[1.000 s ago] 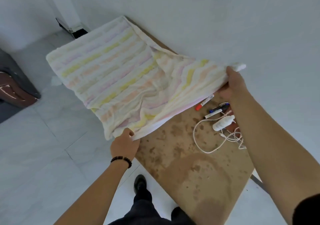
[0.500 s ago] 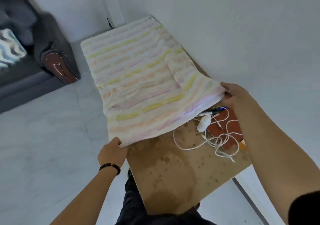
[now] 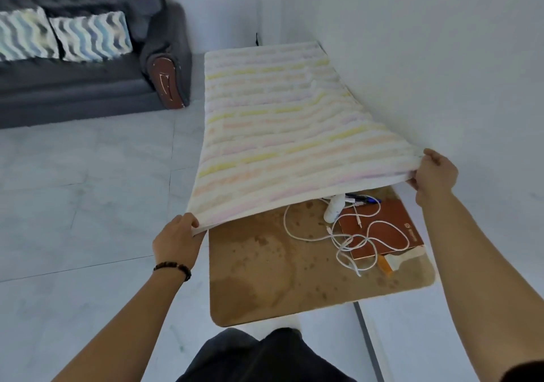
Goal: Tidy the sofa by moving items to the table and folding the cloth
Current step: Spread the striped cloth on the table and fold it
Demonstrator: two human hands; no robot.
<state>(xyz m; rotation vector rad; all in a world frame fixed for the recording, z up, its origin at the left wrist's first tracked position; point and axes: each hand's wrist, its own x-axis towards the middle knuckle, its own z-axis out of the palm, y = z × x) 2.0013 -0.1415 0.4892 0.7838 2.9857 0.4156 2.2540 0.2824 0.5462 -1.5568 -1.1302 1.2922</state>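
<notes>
Flattened since a moment ago, the striped cloth (image 3: pixel 282 134) stretches lengthwise over the table (image 3: pixel 265 287), running away from me; my left hand (image 3: pixel 176 241) and right hand (image 3: pixel 432 175) pinch its near corners.

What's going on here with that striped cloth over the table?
A person is spreading a striped cloth along a brown table by the wall. The left hand pinches one near corner and the right hand the other, holding that edge lifted. Under it lie a white cable, a reddish notebook, pens and a small white charger. A dark sofa with two cushions stands to the left.
</notes>
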